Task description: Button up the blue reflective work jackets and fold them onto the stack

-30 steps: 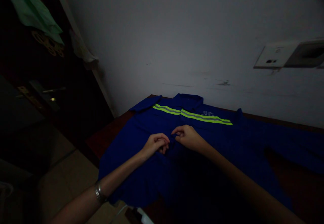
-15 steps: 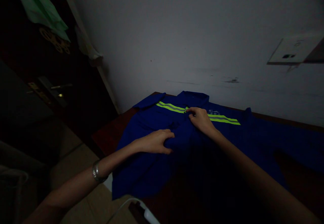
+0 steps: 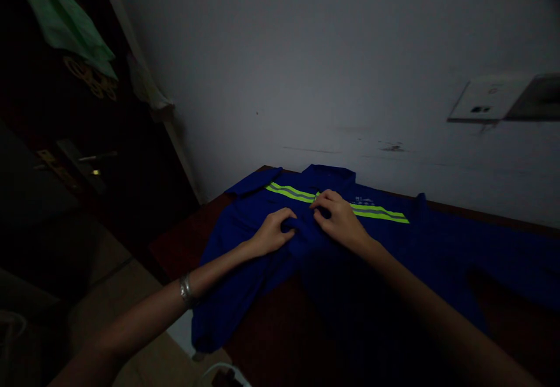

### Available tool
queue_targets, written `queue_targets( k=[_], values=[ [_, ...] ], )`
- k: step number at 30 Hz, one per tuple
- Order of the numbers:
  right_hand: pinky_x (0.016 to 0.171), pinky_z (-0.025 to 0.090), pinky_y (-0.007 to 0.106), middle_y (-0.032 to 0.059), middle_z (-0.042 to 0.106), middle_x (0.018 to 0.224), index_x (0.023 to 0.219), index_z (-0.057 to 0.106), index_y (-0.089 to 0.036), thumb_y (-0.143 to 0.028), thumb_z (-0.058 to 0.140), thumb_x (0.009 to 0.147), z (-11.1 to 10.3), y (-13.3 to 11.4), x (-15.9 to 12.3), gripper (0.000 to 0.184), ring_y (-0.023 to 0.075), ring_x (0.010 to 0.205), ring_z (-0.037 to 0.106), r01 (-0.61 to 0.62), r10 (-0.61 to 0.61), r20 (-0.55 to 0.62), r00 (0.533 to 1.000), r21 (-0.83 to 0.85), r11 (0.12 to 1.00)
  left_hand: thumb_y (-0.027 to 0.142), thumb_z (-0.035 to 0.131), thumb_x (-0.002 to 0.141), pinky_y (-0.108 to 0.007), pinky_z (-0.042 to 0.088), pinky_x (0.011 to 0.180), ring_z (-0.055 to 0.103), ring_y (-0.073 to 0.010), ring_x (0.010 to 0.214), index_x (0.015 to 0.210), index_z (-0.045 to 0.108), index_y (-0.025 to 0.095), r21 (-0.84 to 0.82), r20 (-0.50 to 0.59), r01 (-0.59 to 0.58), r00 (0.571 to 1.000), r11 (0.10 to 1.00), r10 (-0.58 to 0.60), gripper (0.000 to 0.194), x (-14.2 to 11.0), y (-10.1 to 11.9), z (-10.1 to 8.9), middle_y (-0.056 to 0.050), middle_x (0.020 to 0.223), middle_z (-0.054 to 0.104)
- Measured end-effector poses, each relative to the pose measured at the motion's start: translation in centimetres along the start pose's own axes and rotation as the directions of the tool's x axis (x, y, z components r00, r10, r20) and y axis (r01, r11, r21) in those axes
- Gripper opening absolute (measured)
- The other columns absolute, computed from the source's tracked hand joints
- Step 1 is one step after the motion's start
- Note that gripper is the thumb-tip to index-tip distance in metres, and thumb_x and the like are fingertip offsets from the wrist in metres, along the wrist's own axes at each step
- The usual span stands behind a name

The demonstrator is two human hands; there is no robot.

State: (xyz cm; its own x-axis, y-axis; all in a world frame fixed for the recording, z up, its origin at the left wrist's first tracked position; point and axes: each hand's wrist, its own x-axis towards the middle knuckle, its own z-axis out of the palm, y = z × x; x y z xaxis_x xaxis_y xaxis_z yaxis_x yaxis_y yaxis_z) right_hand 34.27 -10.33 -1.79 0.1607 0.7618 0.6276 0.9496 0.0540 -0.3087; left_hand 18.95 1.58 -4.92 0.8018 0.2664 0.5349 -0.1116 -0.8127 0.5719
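A blue work jacket (image 3: 394,247) with yellow-green reflective stripes (image 3: 376,212) lies spread front-up on a dark wooden table (image 3: 184,241), collar toward the wall. My left hand (image 3: 272,232) is closed, pinching the front edge of the jacket just below the stripe. My right hand (image 3: 339,218) is closed on the facing front edge right beside it, near the chest stripe. The two hands almost touch at the jacket's middle opening. A metal bracelet (image 3: 186,289) sits on my left wrist. The scene is dim.
A white wall rises behind the table, with a socket plate (image 3: 481,102) at the right. At the left stands a dark door with a handle (image 3: 90,158), and a green cloth (image 3: 61,22) hangs above it. A white cable (image 3: 214,371) lies on the tiled floor below.
Both hands moved up the jacket front from the middle toward the chest stripe. The left hand, lower half a second ago, has come up next to the right one.
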Motion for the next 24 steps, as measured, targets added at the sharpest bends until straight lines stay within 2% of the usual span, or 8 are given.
queue_targets(
  k=[3, 6, 8, 11, 14, 19, 21, 24],
  values=[
    [0.07, 0.046, 0.028, 0.0056, 0.061, 0.088, 0.091, 0.065, -0.016, -0.016, 0.053, 0.074, 0.0, -0.8, 0.0, 0.02, 0.0142, 0.074, 0.056, -0.07, 0.033, 0.187, 0.982, 0.191, 0.979, 0.006, 0.051, 0.068, -0.024, 0.04, 0.072, 0.054, -0.0143, 0.078, 0.083, 0.057, 0.016, -0.043, -0.074, 0.014, 0.997, 0.999, -0.017, 0.018, 0.2, -0.4, 0.0, -0.001, 0.082, 0.058],
    [0.069, 0.046, 0.027, 0.0058, 0.063, 0.089, 0.098, 0.063, -0.014, -0.025, 0.055, 0.076, 0.3, -0.9, -0.2, 0.026, 0.0139, 0.075, 0.058, -0.188, 0.076, 0.324, 0.943, 0.33, 0.925, 0.007, 0.051, 0.068, -0.025, 0.04, 0.075, 0.055, -0.0146, 0.081, 0.082, 0.058, 0.016, -0.064, -0.13, 0.009, 0.991, 0.998, -0.017, 0.018, 0.5, -0.7, 0.0, -0.002, 0.083, 0.059],
    [0.071, 0.046, 0.027, 0.0054, 0.064, 0.086, 0.099, 0.063, -0.013, -0.031, 0.055, 0.078, 0.3, -0.7, -0.5, 0.029, 0.0142, 0.077, 0.059, -0.239, 0.091, 0.368, 0.925, 0.379, 0.894, 0.006, 0.052, 0.067, -0.025, 0.041, 0.077, 0.055, -0.0145, 0.083, 0.082, 0.058, 0.016, -0.081, -0.162, 0.019, 0.986, 0.997, -0.032, 0.018, 1.1, -1.0, -0.1, -0.002, 0.084, 0.059],
    [0.073, 0.045, 0.027, 0.0045, 0.064, 0.083, 0.1, 0.062, -0.014, -0.035, 0.057, 0.076, 0.2, -0.1, -0.9, 0.032, 0.0144, 0.077, 0.059, -0.241, 0.103, 0.352, 0.93, 0.375, 0.895, 0.006, 0.054, 0.066, -0.025, 0.041, 0.079, 0.056, -0.0145, 0.084, 0.087, 0.057, 0.016, -0.165, -0.199, 0.057, 0.976, 0.985, -0.09, 0.023, 2.4, -1.6, 0.1, -0.002, 0.086, 0.06],
    [0.07, 0.044, 0.026, 0.0033, 0.062, 0.08, 0.105, 0.059, -0.013, -0.027, 0.057, 0.075, 0.1, 0.6, -0.9, 0.033, 0.0139, 0.074, 0.058, -0.202, 0.117, 0.287, 0.951, 0.287, 0.937, 0.006, 0.057, 0.063, -0.025, 0.041, 0.081, 0.055, -0.0147, 0.086, 0.089, 0.057, 0.015, -0.253, -0.249, 0.067, 0.959, 0.965, -0.132, 0.028, 4.1, -2.3, 0.7, -0.002, 0.088, 0.06],
    [0.063, 0.042, 0.024, 0.0011, 0.059, 0.073, 0.109, 0.056, -0.014, -0.018, 0.055, 0.075, 0.5, 1.9, -0.1, 0.034, 0.0131, 0.066, 0.055, -0.153, 0.115, 0.21, 0.971, 0.174, 0.973, 0.012, 0.06, 0.062, -0.026, 0.04, 0.081, 0.054, -0.0147, 0.083, 0.082, 0.059, 0.014, -0.371, -0.303, 0.015, 0.943, 0.929, -0.136, 0.02, 6.3, -3.3, 2.1, -0.001, 0.083, 0.06],
    [0.061, 0.041, 0.024, 0.0013, 0.059, 0.073, 0.105, 0.058, -0.015, -0.015, 0.055, 0.075, 0.6, 2.2, 0.0, 0.03, 0.0134, 0.065, 0.054, -0.116, 0.096, 0.171, 0.981, 0.11, 0.987, 0.014, 0.063, 0.059, -0.026, 0.04, 0.08, 0.054, -0.015, 0.082, 0.08, 0.061, 0.014, -0.442, -0.291, 0.005, 0.945, 0.897, -0.149, 0.021, 6.7, -3.4, 2.5, -0.001, 0.081, 0.06],
    [0.066, 0.042, 0.026, 0.0051, 0.06, 0.082, 0.104, 0.059, -0.015, -0.011, 0.05, 0.077, 0.3, 2.3, 0.0, 0.029, 0.0149, 0.071, 0.055, -0.064, 0.068, 0.097, 0.993, -0.045, 0.997, 0.015, 0.062, 0.055, -0.027, 0.04, 0.076, 0.055, -0.0157, 0.077, 0.086, 0.063, 0.016, -0.622, -0.178, 0.061, 0.96, 0.78, -0.217, 0.03, 7.1, -3.4, 2.5, 0.001, 0.077, 0.062]
  ],
)
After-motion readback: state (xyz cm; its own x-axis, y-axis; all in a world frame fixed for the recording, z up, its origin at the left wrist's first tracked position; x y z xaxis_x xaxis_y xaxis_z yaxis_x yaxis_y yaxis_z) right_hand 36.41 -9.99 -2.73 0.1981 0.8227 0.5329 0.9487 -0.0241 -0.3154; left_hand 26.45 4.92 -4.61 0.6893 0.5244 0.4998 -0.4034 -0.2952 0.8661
